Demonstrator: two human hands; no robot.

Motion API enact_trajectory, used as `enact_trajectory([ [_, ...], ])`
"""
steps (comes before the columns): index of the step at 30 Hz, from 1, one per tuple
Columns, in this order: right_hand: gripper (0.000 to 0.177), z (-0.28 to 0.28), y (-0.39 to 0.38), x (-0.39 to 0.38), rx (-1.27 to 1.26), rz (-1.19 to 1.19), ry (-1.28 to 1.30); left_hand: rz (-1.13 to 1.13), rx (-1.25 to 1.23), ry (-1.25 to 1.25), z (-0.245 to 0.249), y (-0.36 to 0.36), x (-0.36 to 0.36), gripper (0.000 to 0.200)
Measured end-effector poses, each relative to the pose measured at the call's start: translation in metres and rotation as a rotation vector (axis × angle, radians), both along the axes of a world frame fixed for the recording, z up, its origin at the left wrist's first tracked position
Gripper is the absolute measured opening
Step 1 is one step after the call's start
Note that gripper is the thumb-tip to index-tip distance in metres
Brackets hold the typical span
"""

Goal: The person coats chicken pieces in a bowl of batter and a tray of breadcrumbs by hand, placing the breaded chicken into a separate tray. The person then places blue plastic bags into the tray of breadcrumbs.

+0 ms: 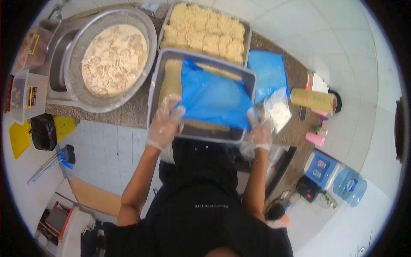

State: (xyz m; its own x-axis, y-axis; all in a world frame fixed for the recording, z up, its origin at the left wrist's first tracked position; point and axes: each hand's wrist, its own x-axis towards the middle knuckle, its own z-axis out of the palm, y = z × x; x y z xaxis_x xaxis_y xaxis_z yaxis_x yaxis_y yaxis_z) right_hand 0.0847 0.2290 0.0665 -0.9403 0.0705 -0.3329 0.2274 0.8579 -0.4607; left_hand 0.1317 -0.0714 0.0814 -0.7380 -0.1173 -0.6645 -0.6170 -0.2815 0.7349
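Note:
A blue plastic bag (pixel 216 96) lies over the crumbly tan contents (pixel 171 81) of a grey rectangular tub (pixel 155 92) at the counter's front edge. My left hand (pixel 165 122), in a clear plastic glove, pinches the bag's left lower corner over the tub's left side. Gloved the same way, my right hand (pixel 259 130) grips the bag's right lower corner by the tub's right rim. The bag is stretched between both hands, with something pale showing faintly through it.
A large metal bowl (pixel 150 64) of meat pieces in creamy liquid stands left, beside the sink (pixel 58 64). Behind the tub is a tray (pixel 163 40) of breaded pieces. To the right are another blue bag (pixel 267 70), a small clear bag (pixel 279 113) and a film roll (pixel 312 100).

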Motion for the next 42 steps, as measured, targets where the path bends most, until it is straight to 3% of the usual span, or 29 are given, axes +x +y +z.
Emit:
enact_trajectory([
  [1,0.053,-0.011,-0.002,0.000,-0.427,-0.408,-0.067,0.054,0.035,0.054,0.006,0.001,-0.003,0.029],
  [2,0.053,-0.014,-0.001,-0.003,-0.436,-0.406,-0.052,0.053,0.029,0.070,0.002,-0.001,-0.005,0.029],
  [4,0.038,0.019,-0.022,-0.002,-0.123,-0.025,-0.410,-0.038,-0.115,0.118,-0.010,-0.007,0.004,0.029],
  [5,0.038,0.016,-0.015,-0.004,-0.124,-0.023,-0.396,-0.037,-0.116,0.133,-0.015,-0.018,0.005,0.029],
  [7,0.043,0.013,-0.006,-0.001,-0.025,0.251,-0.534,-0.438,-0.303,0.065,-0.018,-0.034,0.010,0.032],
  [8,0.041,0.010,-0.001,-0.005,0.007,0.230,-0.369,-0.444,-0.301,0.055,-0.022,-0.036,0.007,0.032],
  [10,0.034,-0.005,-0.009,-0.035,0.065,0.309,0.057,-0.576,-0.671,0.212,-0.019,-0.044,-0.029,0.037],
  [12,0.027,-0.056,-0.014,-0.077,0.045,0.449,0.482,-0.460,-0.874,0.082,-0.028,-0.024,-0.077,0.052],
  [14,0.024,-0.099,-0.027,-0.099,-0.011,0.489,0.643,-0.450,-0.982,0.070,-0.115,-0.013,-0.112,0.064],
  [16,0.021,-0.125,-0.035,-0.112,0.504,0.468,0.175,-0.412,-0.833,-0.019,-0.137,-0.004,-0.135,0.071],
  [20,0.019,-0.147,-0.019,-0.111,0.553,0.409,0.112,-0.269,-0.766,0.115,-0.147,0.007,-0.131,0.066],
  [23,0.023,-0.132,-0.007,-0.113,0.336,0.390,0.146,-0.221,-0.908,0.301,-0.119,0.008,-0.113,0.057],
  [25,0.020,-0.065,-0.015,-0.091,0.270,0.358,0.216,-0.119,-0.766,0.382,-0.078,0.007,-0.099,0.049],
  [29,0.017,-0.054,-0.011,-0.067,0.148,0.314,0.205,0.032,-0.855,0.354,-0.063,0.017,-0.085,0.041],
  [31,0.018,-0.037,-0.013,-0.053,-0.018,0.086,0.434,0.104,-0.623,0.450,-0.059,0.019,-0.077,0.031],
  [34,0.018,-0.033,-0.015,-0.052,0.044,0.199,0.522,0.137,-0.615,0.559,-0.058,0.015,-0.077,0.027],
  [35,0.018,-0.030,-0.017,-0.059,0.046,0.195,0.536,0.104,-0.656,0.699,-0.069,0.009,-0.078,0.024],
  [37,0.022,-0.019,-0.031,-0.051,-0.062,-0.029,0.428,0.102,-0.644,0.653,-0.072,0.004,-0.081,0.019],
  [38,0.022,-0.025,-0.037,-0.046,-0.064,-0.033,0.428,0.111,-0.638,0.627,-0.072,0.001,-0.085,0.013],
  [39,0.034,-0.036,-0.041,-0.042,-0.063,-0.014,0.349,0.045,-0.701,0.538,-0.065,-0.002,-0.082,0.029],
  [40,0.047,-0.046,-0.043,-0.038,-0.059,0.004,0.270,0.041,-0.697,0.546,-0.075,-0.005,-0.072,0.029],
  [41,0.047,-0.057,-0.045,-0.032,-0.057,0.005,0.282,-0.140,-0.821,0.375,-0.096,-0.009,-0.057,0.043],
  [42,0.061,-0.068,-0.045,-0.015,-0.064,0.044,0.262,-0.323,-0.934,0.186,-0.105,-0.010,-0.040,0.058],
])
